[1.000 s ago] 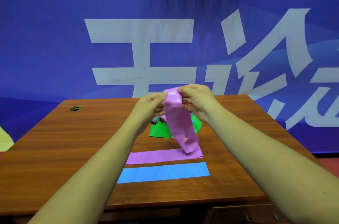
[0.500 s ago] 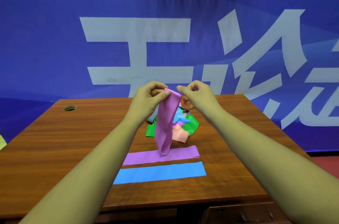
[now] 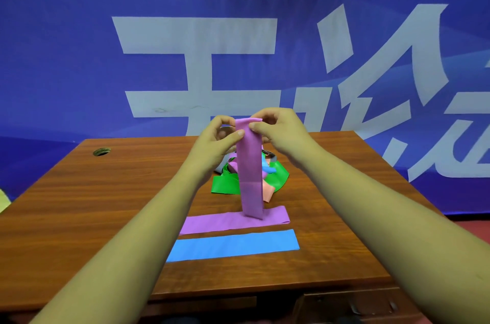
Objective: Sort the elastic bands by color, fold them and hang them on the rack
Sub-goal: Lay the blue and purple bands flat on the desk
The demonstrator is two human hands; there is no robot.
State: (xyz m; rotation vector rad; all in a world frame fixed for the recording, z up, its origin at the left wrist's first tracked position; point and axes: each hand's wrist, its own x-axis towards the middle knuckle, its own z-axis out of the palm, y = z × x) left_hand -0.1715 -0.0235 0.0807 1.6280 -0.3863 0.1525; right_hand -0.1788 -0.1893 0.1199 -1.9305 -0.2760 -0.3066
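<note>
The left hand point(image 3: 217, 138) and right hand point(image 3: 281, 130) each pinch a top corner of the hanging purple band point(image 3: 249, 172), which drops straight above the middle of the table point(image 3: 106, 204). Its lower end overlaps the flat purple band point(image 3: 212, 223). The blue band point(image 3: 233, 245) lies just beside that toward the near edge, and the tangled heap point(image 3: 225, 185) lies toward the far edge.

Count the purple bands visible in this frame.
2: the hanging band, pinched by left hand and right hand; the flat band on the table, behind the blue band. The tangled pile may hide more.
</note>
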